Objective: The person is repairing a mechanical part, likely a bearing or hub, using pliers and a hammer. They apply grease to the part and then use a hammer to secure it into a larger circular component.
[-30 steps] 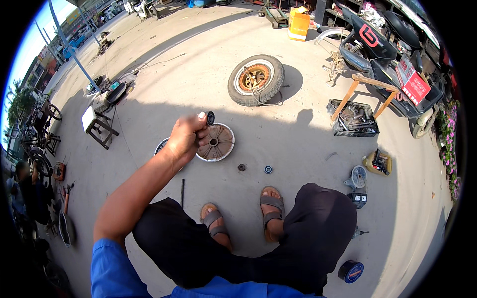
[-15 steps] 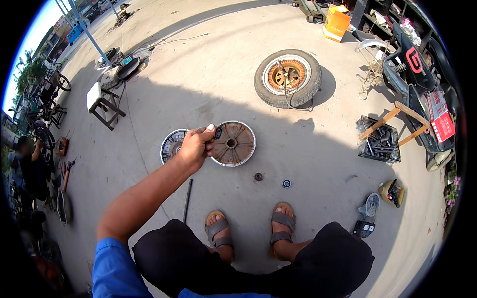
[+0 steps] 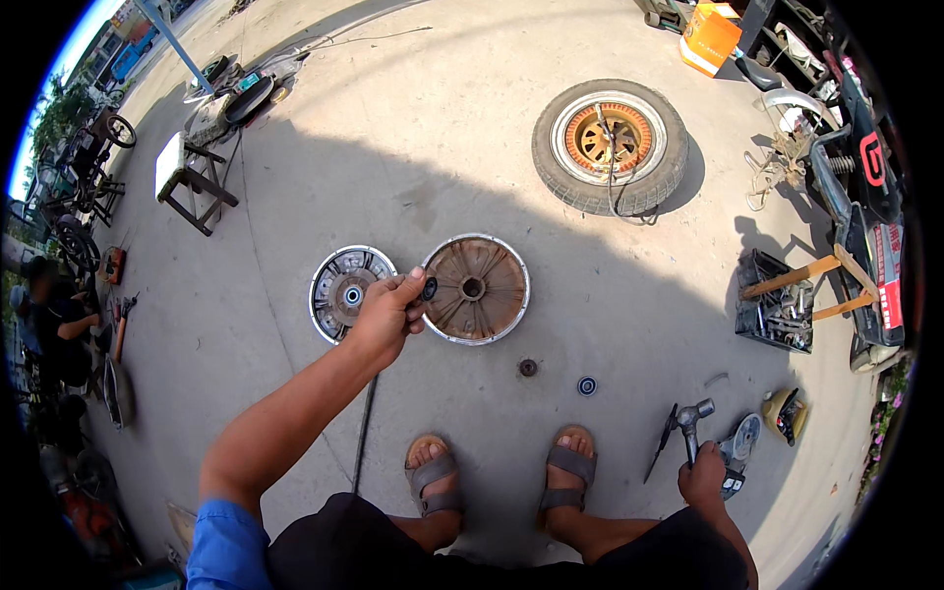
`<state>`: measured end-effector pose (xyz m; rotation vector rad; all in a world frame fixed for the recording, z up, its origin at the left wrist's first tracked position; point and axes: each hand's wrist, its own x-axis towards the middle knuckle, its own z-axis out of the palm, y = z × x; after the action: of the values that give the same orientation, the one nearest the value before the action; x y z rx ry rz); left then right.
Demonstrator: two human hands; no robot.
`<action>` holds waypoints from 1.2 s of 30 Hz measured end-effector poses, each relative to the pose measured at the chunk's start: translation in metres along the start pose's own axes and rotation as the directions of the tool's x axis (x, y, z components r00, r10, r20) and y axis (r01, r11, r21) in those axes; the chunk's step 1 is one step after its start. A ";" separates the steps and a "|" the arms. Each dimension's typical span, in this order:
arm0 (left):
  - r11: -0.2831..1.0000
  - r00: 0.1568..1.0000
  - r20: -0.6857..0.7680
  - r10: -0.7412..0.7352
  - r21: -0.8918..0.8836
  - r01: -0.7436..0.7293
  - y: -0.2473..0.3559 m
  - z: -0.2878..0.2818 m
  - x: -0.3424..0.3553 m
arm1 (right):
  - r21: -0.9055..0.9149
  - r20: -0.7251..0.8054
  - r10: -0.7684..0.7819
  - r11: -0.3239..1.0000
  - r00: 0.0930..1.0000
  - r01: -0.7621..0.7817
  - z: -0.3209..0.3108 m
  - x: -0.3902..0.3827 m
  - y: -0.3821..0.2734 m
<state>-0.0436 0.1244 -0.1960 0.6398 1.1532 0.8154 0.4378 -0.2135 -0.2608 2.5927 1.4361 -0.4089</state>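
Note:
My left hand [image 3: 383, 313] is closed, pinching a small dark ring-shaped part, perhaps a bearing [image 3: 430, 288], above the left rim of a brown-stained wheel end cover [image 3: 501, 285]. Behind that hand lies a second silver cover [image 3: 329, 285], a bearing seated in its middle. At the lower right my right hand [image 3: 702, 476] grips a hammer [image 3: 692, 417], head up. Right beside the hammer is a thin dark tool [image 3: 661, 450]; whether the same hand holds it I cannot tell. On the concrete between are a dark round collar [image 3: 528, 367] and a blue-ringed bearing [image 3: 587, 386].
A tyred wheel [image 3: 644, 192] lies flat beyond the covers. To the right stand a black crate of tools [image 3: 772, 329] and a yellowish container [image 3: 787, 415]. A dark rod [image 3: 366, 428] lies near my left foot. A stool [image 3: 187, 172] and another person [image 3: 64, 324] are at left.
My right hand has come into view at the lower right with the hammer. The left hand still pinches the ring-shaped part, now slightly lower in view. The view has shifted.

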 end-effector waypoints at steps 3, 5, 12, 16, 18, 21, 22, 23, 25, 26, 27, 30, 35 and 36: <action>0.999 0.999 -0.024 -0.033 -0.009 0.033 -0.015 -0.016 0.009 | 0.045 0.013 -0.023 0.999 1.000 0.023 0.016 0.046 0.005; 0.999 0.999 -0.020 -0.044 -0.017 0.044 -0.019 -0.018 0.009 | 0.074 0.000 0.015 0.997 1.000 -0.015 0.033 0.066 0.005; 0.998 0.998 -0.035 -0.055 -0.016 0.054 -0.023 -0.015 0.008 | 0.085 0.066 0.129 0.987 0.989 -0.135 0.063 0.092 0.012; 0.998 0.999 -0.004 -0.045 -0.047 0.045 -0.028 -0.013 0.011 | -0.122 -0.027 -0.038 0.992 0.999 0.034 0.031 0.107 -0.017; 0.996 0.999 0.010 -0.046 -0.071 0.047 -0.031 -0.009 0.013 | -0.002 -0.140 -0.141 0.990 0.980 0.142 0.028 0.128 -0.050; 0.994 0.999 0.030 -0.040 -0.101 0.043 -0.038 -0.003 0.017 | 0.685 0.244 -0.185 0.728 0.952 -0.034 0.017 0.145 -0.155; 0.994 0.999 0.038 -0.036 -0.105 0.040 -0.040 -0.002 0.018 | 0.815 0.382 -0.254 0.545 0.889 -0.194 0.018 0.144 -0.191; 0.993 0.998 0.047 -0.030 -0.111 0.035 -0.041 0.000 0.017 | 0.864 0.412 -0.348 0.442 0.842 -0.240 0.019 0.141 -0.222; 0.993 0.998 0.046 -0.034 -0.114 0.039 -0.041 0.003 0.014 | 0.879 0.458 -0.430 0.347 0.778 -0.327 0.033 0.140 -0.272; 0.992 0.999 0.032 -0.034 -0.117 0.038 -0.042 0.004 0.012 | 0.878 0.474 -0.438 0.305 0.764 -0.370 0.038 0.138 -0.296; 0.992 0.999 0.016 -0.034 -0.122 0.036 -0.042 0.004 0.010 | 0.872 0.490 -0.448 0.265 0.748 -0.412 0.042 0.136 -0.314; 0.990 0.999 0.037 -0.035 -0.139 0.040 -0.044 -0.001 0.004 | 0.829 0.548 -0.460 0.189 0.699 -0.526 0.055 0.133 -0.348; 0.992 0.999 0.017 -0.029 -0.123 0.031 -0.044 -0.004 -0.006 | 0.856 0.486 -0.435 0.060 0.758 -0.514 0.073 0.132 -0.370; 0.991 1.000 0.006 -0.028 -0.127 0.029 -0.045 -0.005 -0.006 | 0.865 0.469 -0.424 0.045 0.775 -0.499 0.075 0.133 -0.372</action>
<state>-0.0394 0.0944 -0.2295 0.5181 1.0950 0.8559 0.1773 0.0715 -0.3729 2.4441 0.6918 -3.0004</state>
